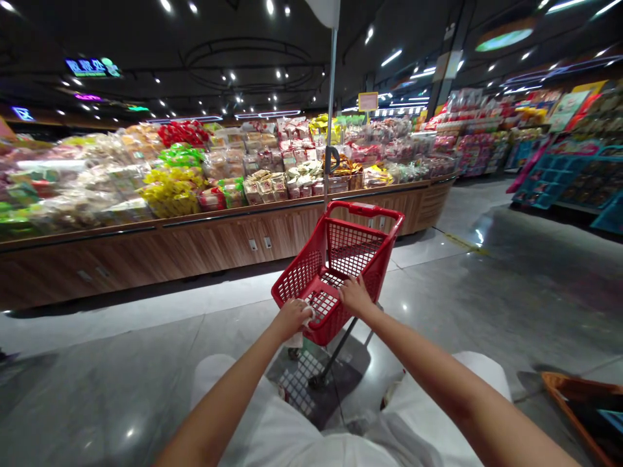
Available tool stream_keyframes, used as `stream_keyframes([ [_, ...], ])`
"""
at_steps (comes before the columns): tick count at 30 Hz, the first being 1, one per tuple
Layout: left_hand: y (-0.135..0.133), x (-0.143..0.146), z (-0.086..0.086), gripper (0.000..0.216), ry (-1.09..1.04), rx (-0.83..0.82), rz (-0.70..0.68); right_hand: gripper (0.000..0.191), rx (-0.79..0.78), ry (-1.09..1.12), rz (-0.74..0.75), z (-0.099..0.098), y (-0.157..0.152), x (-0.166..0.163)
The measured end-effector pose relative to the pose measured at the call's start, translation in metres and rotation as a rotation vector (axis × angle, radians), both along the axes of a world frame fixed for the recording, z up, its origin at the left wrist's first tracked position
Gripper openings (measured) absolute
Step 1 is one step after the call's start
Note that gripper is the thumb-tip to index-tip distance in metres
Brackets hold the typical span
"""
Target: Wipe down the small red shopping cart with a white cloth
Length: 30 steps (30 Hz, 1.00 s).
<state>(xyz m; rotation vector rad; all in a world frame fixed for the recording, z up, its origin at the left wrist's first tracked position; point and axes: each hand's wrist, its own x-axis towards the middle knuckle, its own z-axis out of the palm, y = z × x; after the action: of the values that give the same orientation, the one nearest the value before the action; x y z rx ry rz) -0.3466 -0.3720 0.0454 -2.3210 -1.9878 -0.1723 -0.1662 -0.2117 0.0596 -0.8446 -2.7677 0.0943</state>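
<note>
A small red plastic shopping cart (387, 250) with lattice walls stands in front of me, its handle on the far side. My left hand (292, 316) is closed on a crumpled white wipe (294, 340) and presses it against the near left corner of the basket's rim. Over the near right part of the rim my right hand (355, 297) is gripping, fingers bent inward over the edge. The basket holds nothing that I can see. Below it, the grey metal leg and a wheel show between my feet.
A long wood-panelled display counter (219, 250), heaped with packaged foods, runs behind the cart. In front of it rises a thin metal pole (331, 91). Blue racks (549, 172) stand at the right. An orange-rimmed bin (564, 405) sits at lower right on the shiny grey floor (146, 383).
</note>
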Motion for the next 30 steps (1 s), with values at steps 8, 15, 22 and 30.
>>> stream_keyframes([
  [8, 0.021, 0.029, -0.010, 0.047, 0.015, -0.011, -0.081, 0.031, -0.105, 0.238, 0.161, -0.033, -0.047, 0.015],
  [15, 0.026, -0.017, 0.009, 0.029, 0.089, -0.017, 0.074, 0.033, -0.086, 0.154, 0.146, -0.022, -0.001, 0.051],
  [22, 0.064, 0.066, -0.009, 0.038, -0.017, -0.041, -0.027, 0.039, -0.031, 0.069, -0.072, -0.020, -0.027, 0.048],
  [30, 0.058, 0.023, 0.006, 0.034, 0.087, -0.010, -0.012, 0.039, 0.080, 0.104, 0.070, -0.032, -0.011, 0.068],
])
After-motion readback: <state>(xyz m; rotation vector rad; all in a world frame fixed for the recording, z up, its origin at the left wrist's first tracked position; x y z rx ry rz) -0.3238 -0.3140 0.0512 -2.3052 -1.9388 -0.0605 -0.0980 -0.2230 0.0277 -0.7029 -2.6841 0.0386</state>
